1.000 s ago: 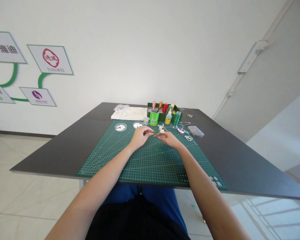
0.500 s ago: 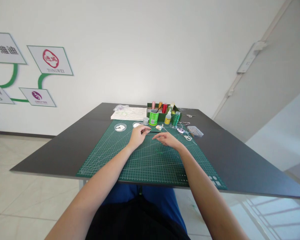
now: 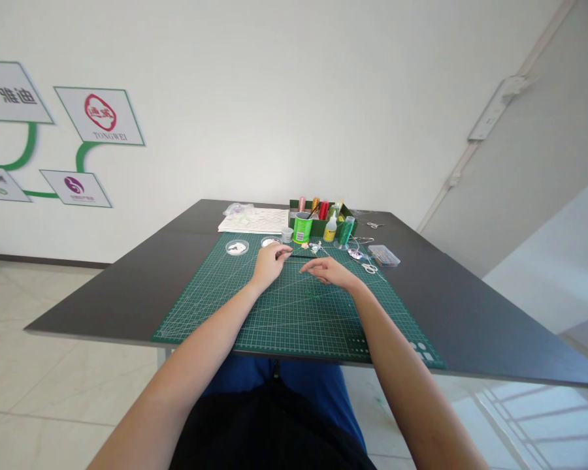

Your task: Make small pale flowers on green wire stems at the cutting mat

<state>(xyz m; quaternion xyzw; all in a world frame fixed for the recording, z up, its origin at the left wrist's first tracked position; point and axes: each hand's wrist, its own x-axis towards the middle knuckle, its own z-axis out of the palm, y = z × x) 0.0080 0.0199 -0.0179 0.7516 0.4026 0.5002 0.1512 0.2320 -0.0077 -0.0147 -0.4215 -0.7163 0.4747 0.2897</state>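
My left hand (image 3: pixel 270 262) is closed, thumb and fingertips pinched together over the green cutting mat (image 3: pixel 294 320). What the pinch holds is too small to make out. A thin dark stick (image 3: pixel 302 256) runs rightward from near those fingertips; whether it is gripped or lies on the mat, I cannot tell. Facing it from the right, my right hand (image 3: pixel 330 271) has its fingers stretched out and slightly bent, with nothing visible in them. Beyond the hands are a small pale ornament (image 3: pixel 316 247) and a white dish (image 3: pixel 269 241), partly covered by my left hand.
Behind stand a green can (image 3: pixel 302 228), a glue bottle (image 3: pixel 330 228), a green thread spool (image 3: pixel 346 230) and a box (image 3: pixel 318 226) of spools. Scissors (image 3: pixel 370 268) and a clear case (image 3: pixel 384 255) lie right. Another dish (image 3: pixel 237 248) and white sheets (image 3: pixel 255 220) are left.
The view has shifted slightly. My left fingertips have moved a little, and the small ornament behind the hands shows differently. My right hand keeps nearly the same pose.
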